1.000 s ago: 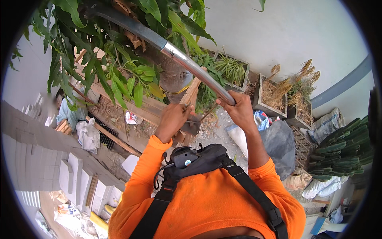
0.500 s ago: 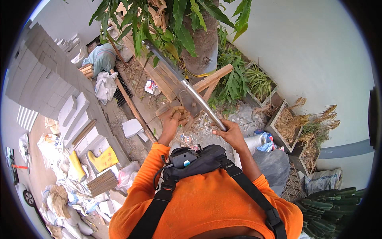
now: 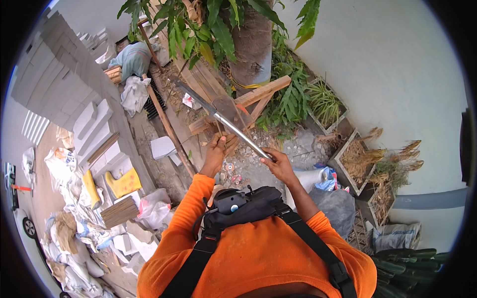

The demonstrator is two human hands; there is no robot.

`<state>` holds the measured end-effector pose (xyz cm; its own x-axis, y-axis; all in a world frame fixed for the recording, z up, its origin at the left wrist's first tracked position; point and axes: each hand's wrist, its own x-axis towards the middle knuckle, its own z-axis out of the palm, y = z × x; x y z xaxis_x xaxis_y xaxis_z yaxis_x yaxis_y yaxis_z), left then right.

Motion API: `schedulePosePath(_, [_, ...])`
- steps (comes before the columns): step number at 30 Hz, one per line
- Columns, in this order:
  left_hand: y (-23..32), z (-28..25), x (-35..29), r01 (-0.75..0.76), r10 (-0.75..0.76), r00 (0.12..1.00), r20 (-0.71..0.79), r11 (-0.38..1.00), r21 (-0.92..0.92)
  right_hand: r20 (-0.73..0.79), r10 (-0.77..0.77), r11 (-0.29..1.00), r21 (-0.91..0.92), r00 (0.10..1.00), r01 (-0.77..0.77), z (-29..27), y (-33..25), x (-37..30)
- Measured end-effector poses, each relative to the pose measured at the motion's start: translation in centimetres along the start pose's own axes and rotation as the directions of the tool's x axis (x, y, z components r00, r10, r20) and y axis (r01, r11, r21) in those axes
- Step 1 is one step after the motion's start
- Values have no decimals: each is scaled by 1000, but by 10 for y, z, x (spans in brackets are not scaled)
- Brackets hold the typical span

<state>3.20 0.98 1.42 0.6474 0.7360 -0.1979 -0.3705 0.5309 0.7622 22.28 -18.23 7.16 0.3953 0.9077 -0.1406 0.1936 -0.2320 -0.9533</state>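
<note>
A long metal bar [image 3: 229,125], shiny at its near half and darker toward its far end, slants from upper left down to my right hand [image 3: 280,166]. My right hand is closed round its near end. On the other side of the bar, my left hand [image 3: 217,153] has its fingers curled by the near end of a wooden bench [image 3: 203,84]. A thin dark line rises at its fingertips; what the fingers hold cannot be made out. Beneath the bar, a brownish plate [image 3: 226,105] lies on the bench, partly covered by the bar.
Leaves hang over the bench beside a tree trunk [image 3: 252,49], with a wooden brace [image 3: 262,92] near its base. Planter boxes [image 3: 355,161] line the right wall. At left are stacked pale blocks [image 3: 59,79], yellow boots [image 3: 123,183], sacks and a long wooden pole [image 3: 166,131].
The bar's far end has swung left and down, out from under the leaves. My right hand has shifted slightly left with the near end. My left hand stays near the bench end.
</note>
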Motion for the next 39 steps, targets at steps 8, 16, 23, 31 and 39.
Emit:
schedulePosePath(8, [36, -5, -10, -53, 58, 998, -31, 990, 127, -277, -69, 963, 233, 958, 136, -7, -1, -16])
schedulePosePath(16, [37, -20, -18, -22, 22, 1000, 2, 985, 169, -440, -90, 941, 255, 893, 220, -33, 20, -36])
schedulePosePath(23, [36, -12, -19, -140, 130, 989, 65, 968, 206, -514, -14, 954, 249, 858, 165, -45, 30, -55])
schedulePosePath(31, [42, -5, -20, -140, 121, 988, 90, 961, 239, -513, 41, 943, 304, 858, 137, -46, 36, -77])
schedulePosePath(39, [92, -69, -2, 251, -328, 943, 60, 818, 517, -508, 118, 972, 235, 853, 6, -47, 55, -96])
